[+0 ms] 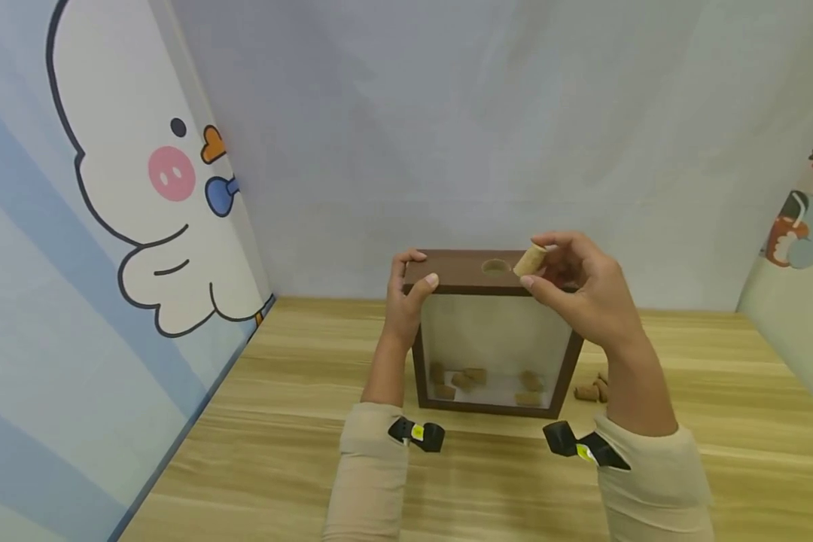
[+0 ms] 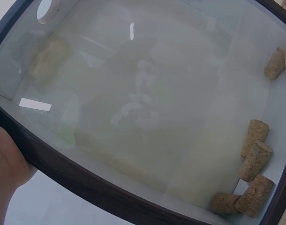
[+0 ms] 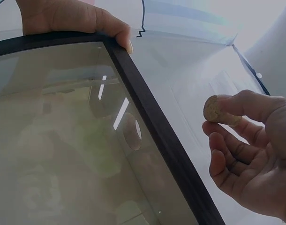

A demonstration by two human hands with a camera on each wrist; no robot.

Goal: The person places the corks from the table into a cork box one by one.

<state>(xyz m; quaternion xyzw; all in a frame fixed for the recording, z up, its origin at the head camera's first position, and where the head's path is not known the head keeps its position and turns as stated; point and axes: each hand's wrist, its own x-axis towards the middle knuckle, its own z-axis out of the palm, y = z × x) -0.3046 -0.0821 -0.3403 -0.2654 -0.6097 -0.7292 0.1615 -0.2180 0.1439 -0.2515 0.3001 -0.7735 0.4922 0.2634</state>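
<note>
While the right hand (image 1: 583, 290) pinches a cork (image 1: 531, 260) between its thumb and fingers, the left hand (image 1: 406, 297) grips the left end of the box (image 1: 447, 269), thumb on the top near the front edge and fingers bent over the top behind it. In the right wrist view, the cork lies between the thumb and the nearest fingertips, the remaining fingers curling loosely below. It is a short, pale tan, speckled cylinder with a flat end, tilted so that its lower end points toward the round hole (image 1: 496, 267) just left of it; whether it touches the top is hard to tell. Dark brown and smooth, the box's frame surrounds a clear, glossy pane (image 1: 501, 331) with bright reflections. Through it, grainy, slightly tapered corks (image 2: 254, 197) lie along the bottom, four toward the left and two toward the right. More loose corks (image 1: 588, 392) rest just right of the box on the desk (image 1: 298, 369), which has a yellowish, streaked wood grain.
</note>
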